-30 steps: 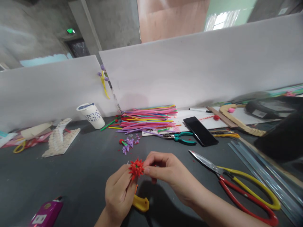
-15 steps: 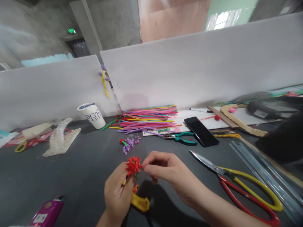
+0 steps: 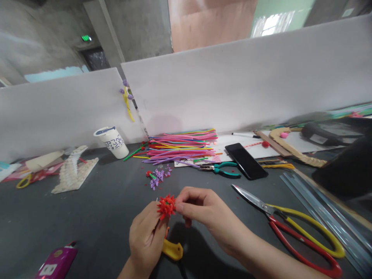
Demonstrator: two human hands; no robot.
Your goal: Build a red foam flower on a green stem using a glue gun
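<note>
At the near edge of the table, left side: purple box, well apart from the hands, its lower end cut off by the frame.
Yellow tool: just beside the left hand, partly hidden by it; exact kind not certain.
Left hand: fingers curled closed, thumb against the index finger, gripping the red flower from below; the stem inside the grip cannot be made out.
Right hand: thumb and index finger pinched together on the flower's right edge, other fingers curled in; which petal they have is too small to tell.
Red flower: held above the table between the two hands, spiky petals outward, a little green at its centre.
Step in hand: judged to be shaping or setting single petals, flower largely formed.
Next move: probably calls for a steady left grip and a light right pinch, turning the flower to present another petal without bending its neighbours.
Scissors: right of the right hand, red and yellow handles, blades pointing away.
Purple scraps: loose pile beyond the flower.
Pliers: teal handles, near the phone.
Pipe cleaners: mixed colours, stacked before the white panel.
Paper cup: upright, left of the stack.
</note>
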